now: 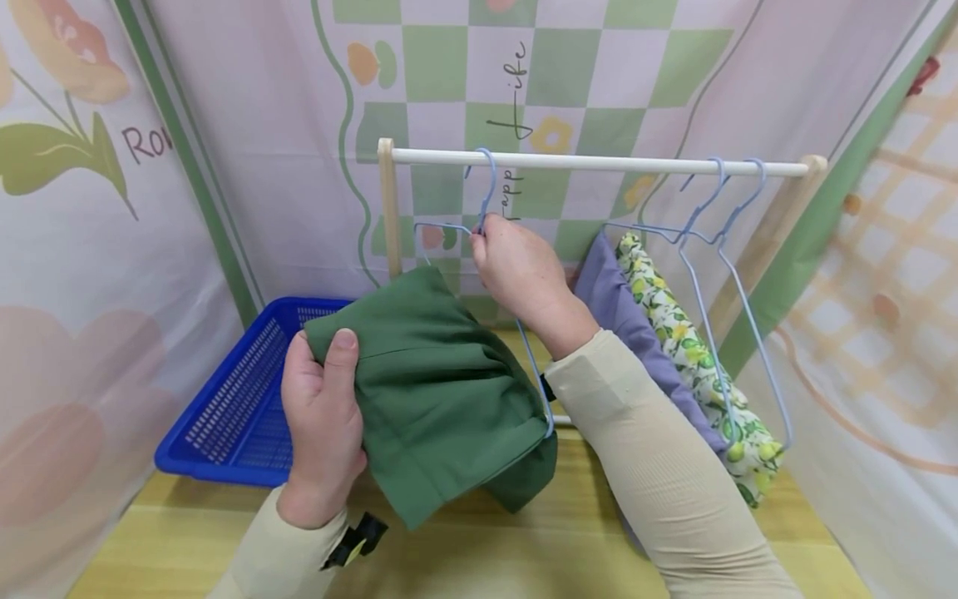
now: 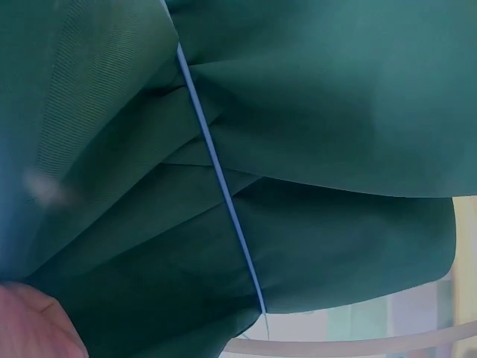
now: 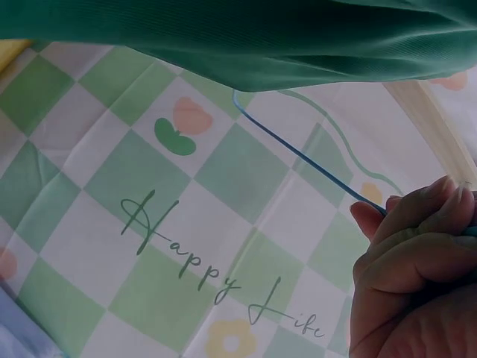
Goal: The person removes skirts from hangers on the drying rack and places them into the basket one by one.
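"Head view: which grip is lying nearer the green cloth (image 1: 427, 391)?"

"Left hand (image 1: 323, 433). It is pinching the cloth's left edge, thumb resting on top, fingers going out of sight behind. The cloth is spreading to its right, draping over a blue hanger (image 2: 217, 165)."

"How is that hanger running?"

"Lengthwise, it is slanting from back left toward front right, its near end showing beside the cloth's lower right. The left wrist view is showing wire crossing the folds, though I can't fairly say whether that's the bottom bar or a sloping side."

"And farther out?"

"Right hand (image 1: 520, 266) is gripping the hanger's neck, fingers curling round the wire just under the hook. From there the cloth is hanging down and to the left, so only the left hand is touching it: its pinched edge is sticking out left of the hanger's line."

"What is the hook doing?"

"Looping over the white rail (image 1: 599, 162), with lilac cloth (image 1: 636, 333) hanging well to the right."
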